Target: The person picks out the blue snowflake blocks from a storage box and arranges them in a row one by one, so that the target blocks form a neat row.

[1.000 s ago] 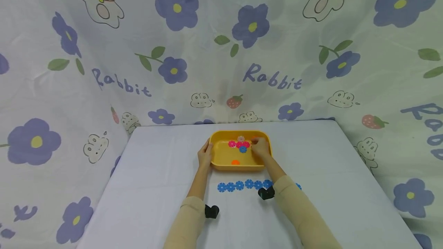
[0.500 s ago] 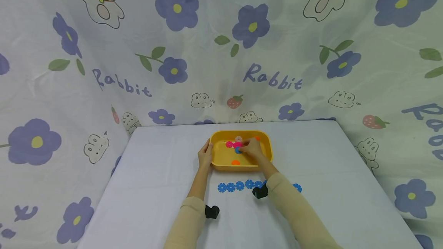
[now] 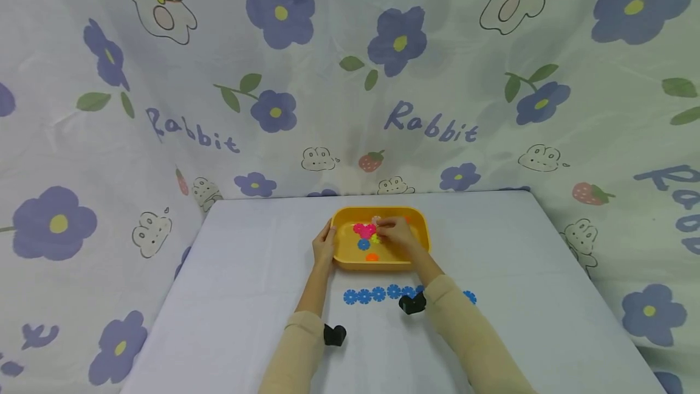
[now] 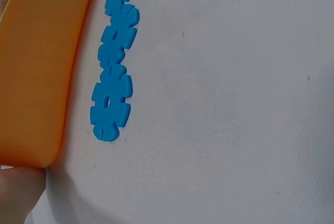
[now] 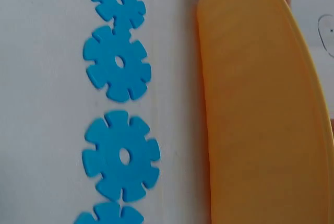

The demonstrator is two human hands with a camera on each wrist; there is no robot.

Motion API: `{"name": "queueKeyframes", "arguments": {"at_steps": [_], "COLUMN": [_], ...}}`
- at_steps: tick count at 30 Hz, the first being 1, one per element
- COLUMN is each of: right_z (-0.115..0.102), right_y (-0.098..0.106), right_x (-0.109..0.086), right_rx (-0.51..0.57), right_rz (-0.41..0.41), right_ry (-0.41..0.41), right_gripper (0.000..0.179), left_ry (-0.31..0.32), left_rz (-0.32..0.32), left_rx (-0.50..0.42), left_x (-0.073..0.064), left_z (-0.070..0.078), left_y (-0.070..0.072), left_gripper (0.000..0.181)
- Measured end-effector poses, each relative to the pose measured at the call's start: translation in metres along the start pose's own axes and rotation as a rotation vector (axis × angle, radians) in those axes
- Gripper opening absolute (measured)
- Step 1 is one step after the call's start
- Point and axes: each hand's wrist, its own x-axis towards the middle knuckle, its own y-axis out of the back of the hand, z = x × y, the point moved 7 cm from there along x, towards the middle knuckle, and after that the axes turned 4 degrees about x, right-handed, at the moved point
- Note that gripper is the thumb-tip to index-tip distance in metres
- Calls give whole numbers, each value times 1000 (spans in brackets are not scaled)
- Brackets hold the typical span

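A yellow plastic tray [image 3: 350, 265] stands on the white table. My left hand [image 3: 324, 244] grips its left side. In the left wrist view only a bit of that hand [image 4: 20, 192] shows beside the tray wall [image 4: 42, 67]. Over the tray's middle, my right hand [image 3: 396, 232] has its fingertips down among small snowflake-shaped discs; whether they pinch one is hidden. Next to the fingertips lie pink discs [image 3: 365, 231], a yellow disc [image 3: 375, 239] and a pale disc [image 3: 376, 220]. A blue disc [image 3: 363, 244] rests just below the pink ones.
In front of the tray runs a row of several blue snowflake discs [image 3: 379, 293], partly covered by the right forearm. An orange disc [image 3: 372, 257] lies at the tray's near wall, another orange disc [image 3: 407, 220] at its far right. A patterned curtain [image 3: 339, 102] hangs behind the table.
My right hand has moved left from the tray's right side to its middle. The pink and blue discs have shifted left, and a yellow disc now shows. My left hand has stayed put.
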Motion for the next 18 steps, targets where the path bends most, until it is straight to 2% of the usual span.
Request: {"name": "queueKeyframes", "arguments": {"at_steps": [4, 7, 12, 18], "right_z": [0, -1, -4, -4], "right_y": [-18, -28, -44, -62], "right_x": [-2, -3, -3, -10], "right_rx": [-65, -109, -103, -100], "right_rz": [-113, -124, -154, -262], "right_ry": [-17, -7, -7, -56], "right_gripper": [28, 26, 25, 24], "left_ry": [-12, -10, -8, -23], "left_rz": [-5, -12, -21, -16], "left_rx": [-2, -2, 2, 6], "left_x": [0, -1, 0, 0], "left_z": [0, -1, -2, 0], "left_y": [0, 0, -1, 0], "left_gripper": [42, 42, 43, 43]}}
